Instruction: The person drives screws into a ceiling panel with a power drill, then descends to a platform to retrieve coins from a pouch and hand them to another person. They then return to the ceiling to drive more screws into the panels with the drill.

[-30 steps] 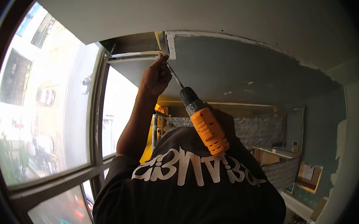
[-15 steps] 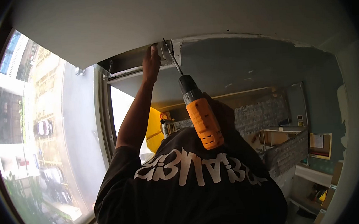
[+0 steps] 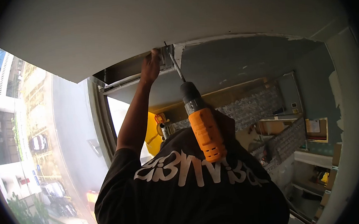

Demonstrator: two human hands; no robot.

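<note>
My right hand (image 3: 226, 122), dark and partly hidden behind the tool, is wrapped around an orange and black power drill (image 3: 205, 129). The drill points up and away, and its long thin bit (image 3: 175, 64) reaches the lower edge of a large pale panel (image 3: 140, 23) overhead. My left hand (image 3: 151, 66) is raised at that same edge, just left of the bit's tip. Its fingers look closed, and what they hold, if anything, is hidden. Beside this hand, a dark recess (image 3: 128, 69) opens under the panel edge.
A bright window (image 3: 77, 131) fills the left side, with parked cars outside. Below the recess is something yellow (image 3: 153, 134). Shelving with boxes and small items (image 3: 311, 157) stands at the lower right, near a grey-green wall (image 3: 315, 90).
The view has shifted slightly. My left hand and the drill appear a little lower in the picture, with the bit's tip still at the panel edge.
</note>
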